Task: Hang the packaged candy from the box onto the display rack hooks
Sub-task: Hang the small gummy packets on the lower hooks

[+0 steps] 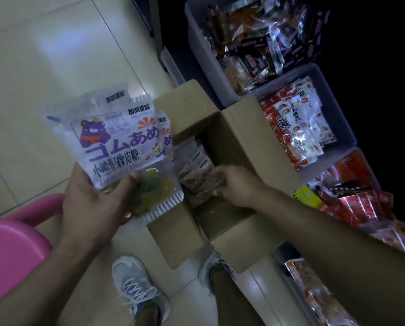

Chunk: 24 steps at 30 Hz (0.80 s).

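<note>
Several candy packets (119, 142) are fanned above the floor, beside the open cardboard box (241, 137), their lower edges clasped in the left hand's (90, 208) grip. The right hand (232, 184) reaches into the box, its grip curled around a blurred packet (196, 170) there. Grey bins (335, 102) of snacks stand just beyond.

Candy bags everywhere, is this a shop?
Probably a small shop or its stockroom. Grey bins hold heaps of packaged snacks, an open cardboard box sits on the tiled floor, and the left hand holds several candy bags.
</note>
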{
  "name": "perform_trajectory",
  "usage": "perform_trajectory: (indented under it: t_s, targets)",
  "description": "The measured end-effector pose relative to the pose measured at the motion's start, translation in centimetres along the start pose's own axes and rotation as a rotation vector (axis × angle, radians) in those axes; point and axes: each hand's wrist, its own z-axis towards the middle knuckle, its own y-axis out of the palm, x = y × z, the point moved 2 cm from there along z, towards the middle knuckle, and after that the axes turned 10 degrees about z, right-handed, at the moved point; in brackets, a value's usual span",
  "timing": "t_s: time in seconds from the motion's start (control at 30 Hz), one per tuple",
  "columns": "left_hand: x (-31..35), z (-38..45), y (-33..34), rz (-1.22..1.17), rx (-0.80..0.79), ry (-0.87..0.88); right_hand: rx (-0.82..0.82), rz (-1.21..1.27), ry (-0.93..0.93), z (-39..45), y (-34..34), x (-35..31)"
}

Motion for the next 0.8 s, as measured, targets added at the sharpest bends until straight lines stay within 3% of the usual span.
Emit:
perform_trajectory:
  t_s: [0.13,0.2,0.33,0.43,0.5,0.63,0.8]
  targets:
    - [0.0,-0.3,1.8,0.076,0.052,-0.038,-0.047,-0.262,0.156,4.0,5.0,3.1]
    - [-0.2,-0.4,2.8,0.075,0.068,-0.052,-0.084,-0.407,0.122,5.9,6.3,3.4]
    - [-0.9,-0.4,3.8,0.027,0.095,-0.052,0.006,-0.701,-0.017,9.5,8.0,4.4]
    - [-1.5,-0.1,3.7,0.0,0.053,-0.036,0.106,-0.719,0.062,11.2,8.5,5.1]
    - [-1.9,-0.5,3.3,0.017,0.014,-0.021,0.154,-0.648,0.086,10.5,8.2,4.5]
    - [-0.8,-2.8,1.2,-0.019,-0.088,-0.029,0.297,-0.577,-0.038,4.7,6.3,1.8]
    - [5.4,-8.3,-6.1,-0.274,-0.187,-0.107,0.457,0.032,-0.009,-9.4,0.3,-6.2]
